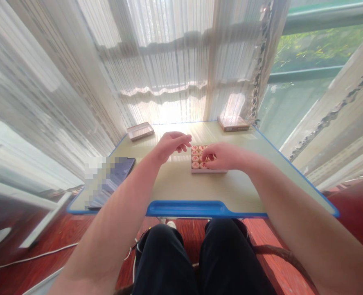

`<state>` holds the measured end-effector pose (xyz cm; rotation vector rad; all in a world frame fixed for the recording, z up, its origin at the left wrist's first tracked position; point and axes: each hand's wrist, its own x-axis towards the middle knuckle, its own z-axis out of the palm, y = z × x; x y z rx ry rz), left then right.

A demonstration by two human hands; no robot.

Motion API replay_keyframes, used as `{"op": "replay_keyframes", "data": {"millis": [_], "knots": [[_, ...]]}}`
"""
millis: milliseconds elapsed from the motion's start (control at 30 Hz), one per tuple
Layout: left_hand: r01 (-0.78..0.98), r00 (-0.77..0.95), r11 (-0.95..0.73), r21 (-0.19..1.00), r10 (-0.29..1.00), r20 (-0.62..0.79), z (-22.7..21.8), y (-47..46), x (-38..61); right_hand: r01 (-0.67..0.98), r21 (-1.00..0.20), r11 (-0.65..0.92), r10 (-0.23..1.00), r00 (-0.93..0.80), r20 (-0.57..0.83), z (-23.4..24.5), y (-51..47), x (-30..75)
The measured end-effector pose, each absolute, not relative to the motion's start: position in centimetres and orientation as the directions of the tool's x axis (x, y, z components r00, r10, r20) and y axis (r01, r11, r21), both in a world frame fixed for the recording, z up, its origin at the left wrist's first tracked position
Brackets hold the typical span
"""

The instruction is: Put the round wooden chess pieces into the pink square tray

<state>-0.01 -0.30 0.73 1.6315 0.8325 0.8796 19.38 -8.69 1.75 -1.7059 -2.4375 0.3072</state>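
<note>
A small flat tray [208, 171] in the middle of the table holds several round wooden chess pieces [195, 159] with red characters, packed in rows. My right hand [222, 156] lies over the tray's right part, fingers curled and pinched on a piece [204, 165] near the front edge. My left hand [172, 144] hovers just left of the tray, fingers bent loosely and apart, holding nothing that I can see. Part of the tray is hidden under my right hand.
The table [184, 192] is pale with a blue rim and a blue groove at its near edge. A shallow box [140, 131] lies at the back left, another box [233, 123] at the back right. A dark phone [120, 172] lies at the left. Curtains hang behind.
</note>
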Motion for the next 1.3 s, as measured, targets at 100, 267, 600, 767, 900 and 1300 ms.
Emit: {"op": "replay_keyframes", "data": {"millis": [100,267,600,767,900,1300], "knots": [[0.074,0.468,-0.205,0.976,0.871,0.147,0.8,-0.2,-0.1,0.926,-0.260,0.273,0.960,-0.280,0.011,2.1,-8.7,19.6],[0.063,0.470,-0.183,0.981,0.873,0.133,0.7,0.0,-0.1,0.944,-0.261,0.203,0.969,-0.232,-0.084,2.7,-9.0,19.9],[0.084,0.489,-0.187,0.979,0.864,0.123,0.7,-0.2,0.0,0.945,-0.235,0.227,0.962,-0.255,-0.098,2.8,-9.2,19.8],[0.093,0.486,-0.174,0.980,0.867,0.108,0.7,-0.1,0.0,0.953,-0.217,0.211,0.977,-0.207,0.040,2.7,-9.1,19.9],[0.100,0.484,-0.177,0.979,0.868,0.107,0.5,0.1,0.1,0.965,-0.185,0.185,0.974,-0.155,0.166,2.1,-8.5,19.7],[0.135,0.466,-0.195,0.971,0.878,0.112,0.0,0.5,-0.1,0.953,-0.240,0.186,0.959,-0.124,0.254,0.7,-7.8,19.3]]}}
